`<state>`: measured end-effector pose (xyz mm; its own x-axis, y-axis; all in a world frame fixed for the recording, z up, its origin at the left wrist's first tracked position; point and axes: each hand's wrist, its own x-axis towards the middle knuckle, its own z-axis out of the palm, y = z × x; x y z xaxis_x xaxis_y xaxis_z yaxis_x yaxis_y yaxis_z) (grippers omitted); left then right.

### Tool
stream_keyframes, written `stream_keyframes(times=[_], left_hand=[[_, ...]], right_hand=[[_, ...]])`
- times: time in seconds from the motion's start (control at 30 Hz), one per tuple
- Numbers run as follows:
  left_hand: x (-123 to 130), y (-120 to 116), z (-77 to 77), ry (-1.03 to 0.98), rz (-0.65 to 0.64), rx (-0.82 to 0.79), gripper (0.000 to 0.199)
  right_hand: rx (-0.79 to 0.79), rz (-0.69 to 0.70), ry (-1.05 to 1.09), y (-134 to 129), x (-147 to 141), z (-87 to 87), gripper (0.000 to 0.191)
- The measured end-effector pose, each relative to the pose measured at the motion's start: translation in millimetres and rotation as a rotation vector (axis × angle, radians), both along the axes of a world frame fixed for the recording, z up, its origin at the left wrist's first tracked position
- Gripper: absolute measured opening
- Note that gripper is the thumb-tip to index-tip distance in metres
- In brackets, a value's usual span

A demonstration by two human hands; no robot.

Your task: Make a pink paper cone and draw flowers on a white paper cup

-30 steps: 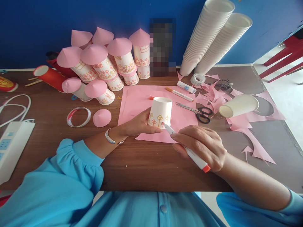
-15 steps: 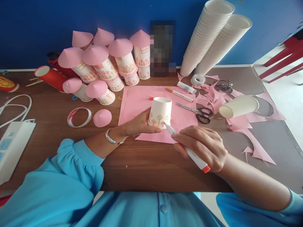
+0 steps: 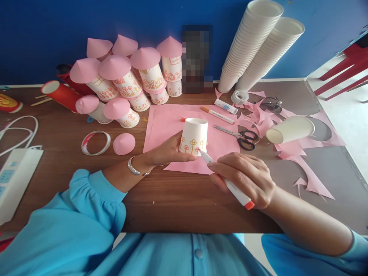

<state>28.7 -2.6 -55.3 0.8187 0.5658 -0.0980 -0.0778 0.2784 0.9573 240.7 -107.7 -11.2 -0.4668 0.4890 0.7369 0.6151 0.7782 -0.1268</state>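
Note:
My left hand (image 3: 169, 149) is closed round the side of a white paper cup (image 3: 195, 132), with its thumb near the lower edge. Yellow and red flowers are drawn along the cup's lower part. Between the fingers of my right hand (image 3: 247, 176) is a white marker (image 3: 237, 193) with an orange-red end. The marker's tip touches the cup by a small red flower close to the bottom edge. Beneath the cup lies pink paper (image 3: 161, 122). An orange-capped marker (image 3: 217, 115) and a pair of scissors (image 3: 244, 138) rest on or beside that paper.
Decorated cups with pink cone roofs (image 3: 115, 68) stand at the back left. Tall stacks of paper cups (image 3: 247, 46) lean at the back right. Pink scraps (image 3: 310, 180), a lying cup (image 3: 290, 130), a glue stick (image 3: 226, 106), a tape roll (image 3: 96, 143) and a power strip (image 3: 20, 180) surround the work.
Both hands, the cup and the marker keep nearly the same places. The whole view has shifted very slightly.

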Motion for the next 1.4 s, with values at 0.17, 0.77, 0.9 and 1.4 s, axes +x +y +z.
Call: stream_keyframes(times=[0.17, 0.77, 0.9, 1.4], left_hand=[[-0.4, 0.1, -0.7, 0.012, 0.003, 0.011, 0.055], [-2.0, 0.4, -5.8, -0.015, 0.008, 0.006, 0.056], [-1.7, 0.4, -6.1, -0.015, 0.007, 0.0, 0.056], [-0.2, -0.6, -1.7, -0.032, 0.027, 0.001, 0.057]], right_hand=[[0.017, -0.007, -0.007, 1.0, -0.3, 0.3, 0.005], [0.019, -0.01, -0.018, 0.6, -1.2, 0.9, 0.004], [0.012, -0.001, -0.01, 0.0, -1.2, 0.5, 0.006], [0.031, 0.058, -0.012, 1.5, 0.7, 5.4, 0.011]])
